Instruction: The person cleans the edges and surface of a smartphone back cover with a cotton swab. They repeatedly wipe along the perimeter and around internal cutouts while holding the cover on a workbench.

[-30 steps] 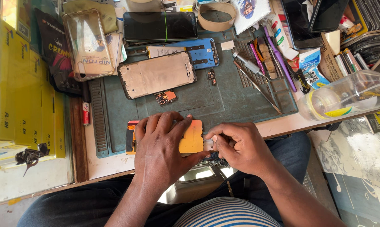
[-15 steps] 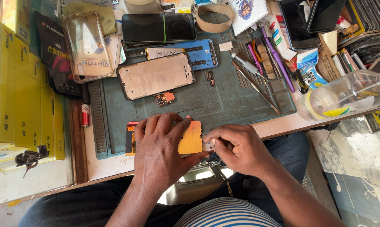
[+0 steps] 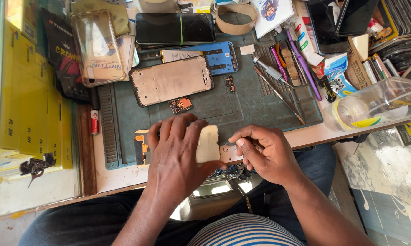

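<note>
My left hand lies flat over an opened phone body at the front edge of the green work mat and holds it down. A pale rectangular battery shows beside its fingers, seated in the phone. Just to the right, my right hand has its fingers curled and thumb against the index finger. Those fingertips rest near the phone's right end, and nothing shows between them.
Farther back on the mat lie a bare phone frame, a small circuit board, a blue back panel and a black phone. Screwdrivers and tweezers lie right. A clear plastic bottle lies sideways; yellow boxes stand left.
My right hand has drawn slightly right, away from the battery, leaving more of it uncovered. My left hand stays pressed on the phone body.
</note>
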